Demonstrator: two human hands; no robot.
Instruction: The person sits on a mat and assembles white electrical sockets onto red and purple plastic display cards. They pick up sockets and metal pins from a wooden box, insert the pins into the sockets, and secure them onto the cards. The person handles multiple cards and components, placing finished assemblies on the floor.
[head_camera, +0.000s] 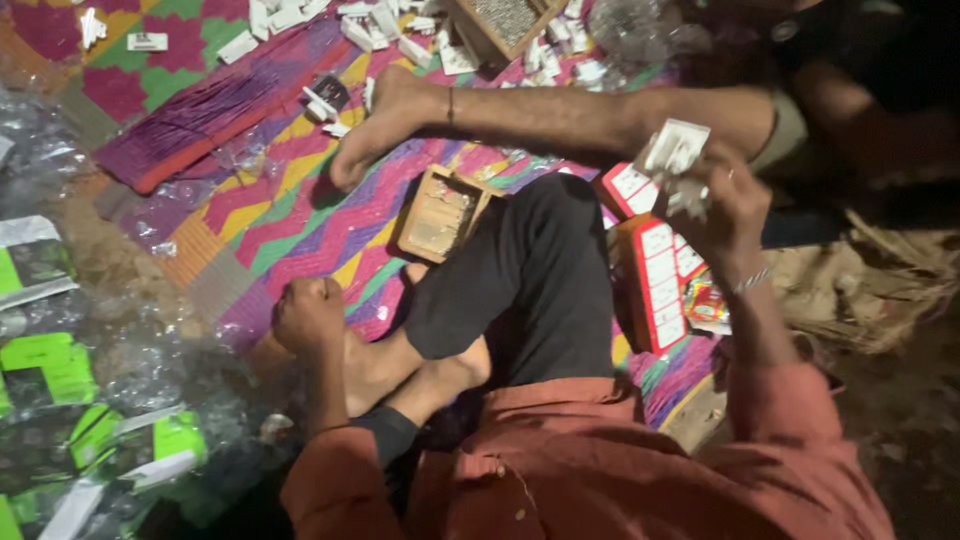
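Observation:
I sit cross-legged on a bright zigzag woven mat, in a rust-red shirt and black trousers. My left hand is closed into a fist low beside my foot; nothing shows in it. My right hand is raised and grips a bunch of small white boxes. Just below it stand red and white cartons, one behind the other. A small wooden tray lies on the mat by my knee.
Another person's bare leg and foot stretch across the mat from the right. Several white boxes and a second wooden tray lie at the far edge. A purple stick bundle lies left. Green packets in clear plastic pile at my left.

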